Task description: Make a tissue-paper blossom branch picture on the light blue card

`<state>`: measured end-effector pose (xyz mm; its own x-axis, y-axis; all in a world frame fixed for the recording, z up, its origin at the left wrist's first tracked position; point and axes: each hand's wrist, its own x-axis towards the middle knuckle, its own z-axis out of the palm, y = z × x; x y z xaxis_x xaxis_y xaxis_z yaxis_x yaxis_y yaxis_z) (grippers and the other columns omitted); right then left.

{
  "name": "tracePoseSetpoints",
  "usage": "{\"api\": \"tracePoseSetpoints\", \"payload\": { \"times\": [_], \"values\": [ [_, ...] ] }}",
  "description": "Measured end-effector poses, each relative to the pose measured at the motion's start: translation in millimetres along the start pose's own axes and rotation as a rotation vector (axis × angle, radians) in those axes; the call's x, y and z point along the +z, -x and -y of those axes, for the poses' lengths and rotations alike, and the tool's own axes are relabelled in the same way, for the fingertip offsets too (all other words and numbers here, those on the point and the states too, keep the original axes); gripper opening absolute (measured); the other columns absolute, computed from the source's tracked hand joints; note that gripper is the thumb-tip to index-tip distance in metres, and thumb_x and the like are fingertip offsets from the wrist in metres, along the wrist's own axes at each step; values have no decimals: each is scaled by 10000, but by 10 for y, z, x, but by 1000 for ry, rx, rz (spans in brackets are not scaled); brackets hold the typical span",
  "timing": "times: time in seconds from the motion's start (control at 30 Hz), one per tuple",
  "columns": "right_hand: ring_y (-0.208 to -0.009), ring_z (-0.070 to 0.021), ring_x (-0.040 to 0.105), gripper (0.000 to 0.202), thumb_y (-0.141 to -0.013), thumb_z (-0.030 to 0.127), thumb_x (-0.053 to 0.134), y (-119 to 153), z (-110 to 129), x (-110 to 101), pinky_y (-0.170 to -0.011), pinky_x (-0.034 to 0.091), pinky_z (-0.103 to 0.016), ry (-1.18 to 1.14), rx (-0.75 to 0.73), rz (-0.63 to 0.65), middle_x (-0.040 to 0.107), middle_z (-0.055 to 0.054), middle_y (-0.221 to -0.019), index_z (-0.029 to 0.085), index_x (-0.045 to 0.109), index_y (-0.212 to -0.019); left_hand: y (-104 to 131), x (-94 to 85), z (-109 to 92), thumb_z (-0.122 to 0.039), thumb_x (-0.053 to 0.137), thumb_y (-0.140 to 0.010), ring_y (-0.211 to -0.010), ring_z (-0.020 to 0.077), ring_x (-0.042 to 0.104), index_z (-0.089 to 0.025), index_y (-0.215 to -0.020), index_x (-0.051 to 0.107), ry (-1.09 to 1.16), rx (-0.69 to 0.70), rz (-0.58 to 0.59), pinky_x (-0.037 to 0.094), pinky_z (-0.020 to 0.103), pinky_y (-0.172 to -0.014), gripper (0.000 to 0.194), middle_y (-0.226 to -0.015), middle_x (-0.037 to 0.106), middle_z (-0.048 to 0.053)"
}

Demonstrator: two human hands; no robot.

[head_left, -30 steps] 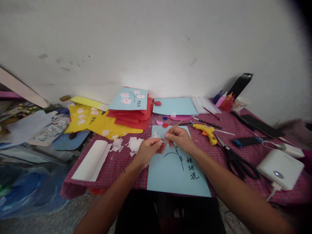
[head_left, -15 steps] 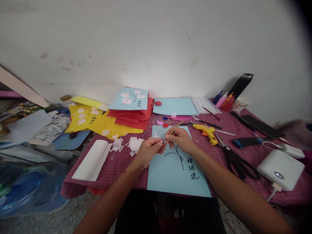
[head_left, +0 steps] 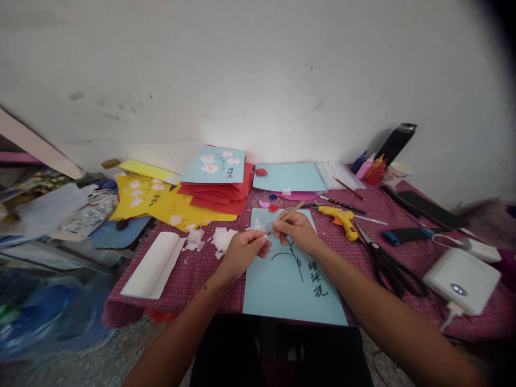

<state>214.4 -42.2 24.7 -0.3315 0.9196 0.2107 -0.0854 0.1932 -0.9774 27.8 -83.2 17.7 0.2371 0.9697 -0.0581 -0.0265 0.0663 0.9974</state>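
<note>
While above paper (head_left: 278, 295), stick (head_left: 298, 206) in right hand (head_left: 296, 231).

Over the blue sheet (head_left: 290, 301), our left hand (head_left: 246, 248) pinches a pale bit (head_left: 266, 235), and our right hand (head_left: 297, 231) grips a stick (head_left: 298, 206). White scraps (head_left: 222, 240) lie left; a glue gun (head_left: 341, 217) and scissors (head_left: 387, 260), right.

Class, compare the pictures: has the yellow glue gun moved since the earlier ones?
No. Judged against the scissors lying beside it, the yellow glue gun keeps its place; the whole view merely shifts slightly.
</note>
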Motion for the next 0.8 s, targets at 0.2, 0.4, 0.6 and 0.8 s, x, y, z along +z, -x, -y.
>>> {"api": "tracePoseSetpoints", "payload": {
  "times": [0.2, 0.4, 0.6, 0.8],
  "values": [
    [-423, -110, 504, 286, -798, 446, 698, -32, 2, -66, -416, 386, -256, -86, -7, -197, 615, 12, -603, 199, 576, -720, 84, -302, -90, -356, 598, -832, -725, 191, 667, -174, -956, 709, -337, 64, -109, 522, 310, -673, 247, -849, 734, 63],
    [-434, -128, 490, 280, -792, 465, 697, -37, -28, -61, -422, 371, -289, -51, 20, -177, 611, 3, -612, 240, 572, -683, 156, -355, -86, -268, 584, -838, -981, 244, 656, -248, -1046, 726, -699, 295, -17, 464, 351, -901, 252, -1064, 729, 58],
    [-452, -132, 488, 281, -798, 471, 689, -34, -40, -64, -428, 377, -287, -36, 16, -176, 599, -1, -618, 245, 572, -679, 188, -616, -130, -288, 531, -868, -994, 217, 647, -234, -1095, 693, -715, 279, -182, 466, 329, -900, 284, -1090, 719, 43],
    [-442, -119, 496, 297, -796, 462, 699, -25, -37, -39, -437, 374, -275, -26, 3, -156, 609, 8, -619, 220, 559, -694, 254, -1088, -198, -325, 532, -854, -862, 202, 640, -202, -959, 695, -873, 180, -267, 466, 309, -767, 230, -947, 715, 38]
  ]
}}
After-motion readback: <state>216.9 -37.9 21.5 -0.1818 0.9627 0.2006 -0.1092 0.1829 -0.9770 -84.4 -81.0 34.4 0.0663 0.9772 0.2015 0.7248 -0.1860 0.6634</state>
